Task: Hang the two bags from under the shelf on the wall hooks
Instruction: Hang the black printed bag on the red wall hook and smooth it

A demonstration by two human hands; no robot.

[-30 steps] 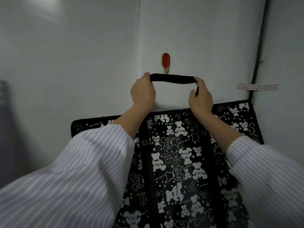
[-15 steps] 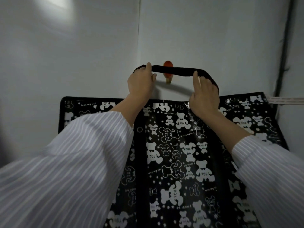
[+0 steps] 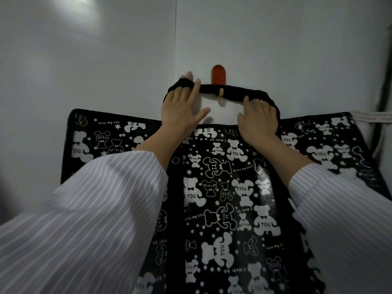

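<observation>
A black bag point(image 3: 222, 187) printed with white bears hangs flat against the white wall. Its black handle point(image 3: 237, 92) lies across the red wall hook point(image 3: 218, 74), and the hook's pale tip point(image 3: 221, 94) shows in front of the strap. My left hand point(image 3: 180, 107) is spread flat at the handle's left end, with its fingertips through the loop. My right hand point(image 3: 257, 117) rests flat at the right end, fingers slack behind the strap. Neither hand grips. Only one bag is in sight.
A vertical seam point(image 3: 175, 39) runs down the wall just left of the hook. At the far right, a dark pipe point(image 3: 381, 71) runs down the corner, and a pale strip of tape point(image 3: 373, 116) is stuck to the wall. My striped sleeves point(image 3: 95, 209) cover the lower corners.
The handle went up and over the hook and now rests on it. Both hands loosened from a fist grip to flat, spread fingers. The view moved closer to the wall.
</observation>
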